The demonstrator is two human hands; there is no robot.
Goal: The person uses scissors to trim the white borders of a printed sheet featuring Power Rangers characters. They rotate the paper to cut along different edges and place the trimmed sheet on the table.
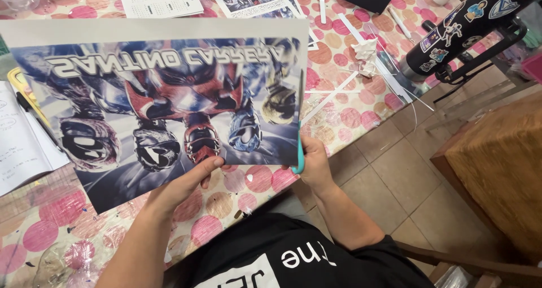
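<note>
I hold up a large printed sheet (158, 96) showing several helmeted figures in red, blue and silver, with a white margin along its top. My left hand (186, 183) pinches its lower edge, thumb on the picture. My right hand (313, 164) grips teal-handled scissors (299, 152) at the sheet's right edge; the blades run up along that edge and are mostly hidden behind the paper.
The table (350, 118) has a cloth with pink and orange dots. On it lie thin white paper strips (333, 93), a crumpled scrap (364, 48), a black sticker-covered bottle (451, 31), more prints (254, 0) and a notebook (22, 141). A wooden chair (497, 169) stands right, over tiled floor.
</note>
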